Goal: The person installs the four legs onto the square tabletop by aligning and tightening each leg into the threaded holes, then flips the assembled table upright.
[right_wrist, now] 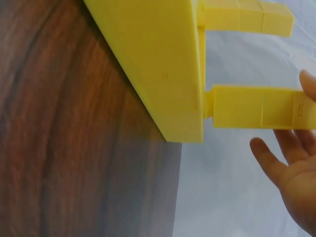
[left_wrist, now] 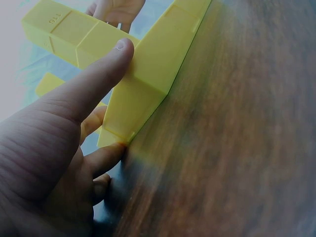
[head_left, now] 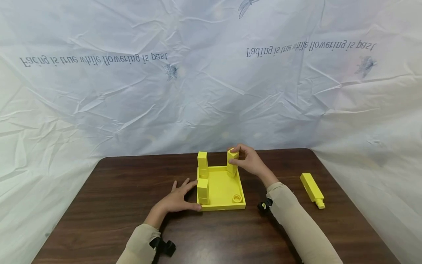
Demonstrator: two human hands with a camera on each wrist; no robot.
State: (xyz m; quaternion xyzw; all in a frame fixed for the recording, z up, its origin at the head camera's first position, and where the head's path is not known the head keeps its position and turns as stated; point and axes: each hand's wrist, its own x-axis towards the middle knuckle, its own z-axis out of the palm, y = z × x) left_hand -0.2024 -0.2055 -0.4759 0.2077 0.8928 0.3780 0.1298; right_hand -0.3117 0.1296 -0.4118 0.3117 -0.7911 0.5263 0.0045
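A shallow square yellow tray (head_left: 220, 187) with a raised rim lies on the table, square posts upright at three corners. My left hand (head_left: 178, 198) grips its near left corner, thumb on the front wall and fingertips against the left side. The near left post (head_left: 202, 191) and far left post (head_left: 202, 165) stand beside that hand. My right hand (head_left: 249, 160) pinches the top of the far right post (right_wrist: 252, 107) between thumb and fingers. A narrow neck shows between that post and the tray. The near right corner has a round threaded socket (head_left: 237, 198).
One loose yellow post (head_left: 311, 189) with a screw-threaded end lies on the dark wooden table (head_left: 132, 190) at the right. A pale printed cloth (head_left: 211, 91) hangs along the table's back edge. Black wrist cameras (head_left: 265, 205) sit on both forearms.
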